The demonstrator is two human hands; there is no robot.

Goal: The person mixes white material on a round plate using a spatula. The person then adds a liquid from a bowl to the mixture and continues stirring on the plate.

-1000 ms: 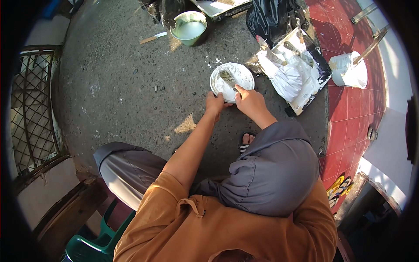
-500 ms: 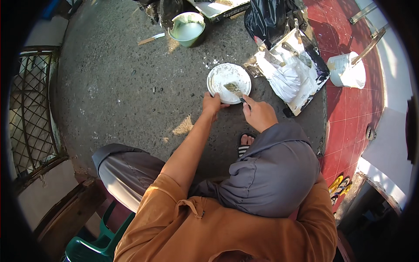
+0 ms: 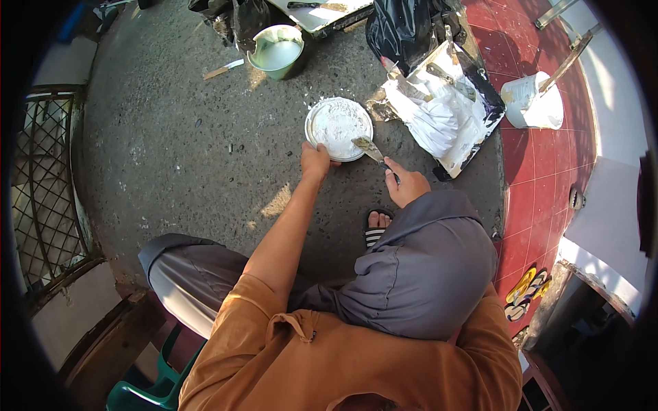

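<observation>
A round white bucket lid (image 3: 336, 123), smeared with white paste, is tilted in front of me over the rough ground. My left hand (image 3: 316, 162) grips its near left edge, thumb on top and fingers underneath. In my right hand (image 3: 407, 183) is a putty knife (image 3: 371, 148), my fingers closed round its dark handle. Its blade, caked with drab residue, points up and left, with the tip over the lid's right edge. Whether the blade touches the lid I cannot tell.
Beyond the lid stand a broken-rimmed green bucket (image 3: 277, 55) and a wooden-handled scraper (image 3: 223, 69). To the right lie a paint-splashed tray (image 3: 473, 130) with white cloth and a black plastic bag (image 3: 397, 31). A white bucket (image 3: 524, 103) stands on red tiles. Sandals (image 3: 526, 291) lie at lower right.
The putty knife's blade has moved from the middle of the lid to its right edge. My right hand has drawn slightly away from the lid. The whole view has shifted a little.
</observation>
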